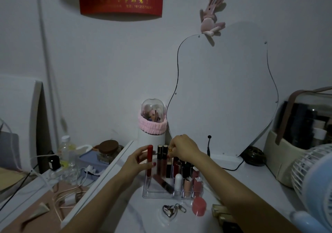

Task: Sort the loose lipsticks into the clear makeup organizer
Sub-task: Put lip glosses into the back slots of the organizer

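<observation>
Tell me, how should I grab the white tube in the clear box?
Pinch the white tube by its rounded top, coming straight down from above. It stands upright in a narrow slot of the organizer, with lipsticks close on its right, so only the top pokes free for a grip.

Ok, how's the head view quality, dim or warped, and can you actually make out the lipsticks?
Head view: dim and grainy, with no glare; wide-angle bending curves the red banner and desk edge; the clear makeup organizer and its tubes read dark, colours muted; the red tube in the left hand stays legible; the right hand covers the back slots.
</observation>
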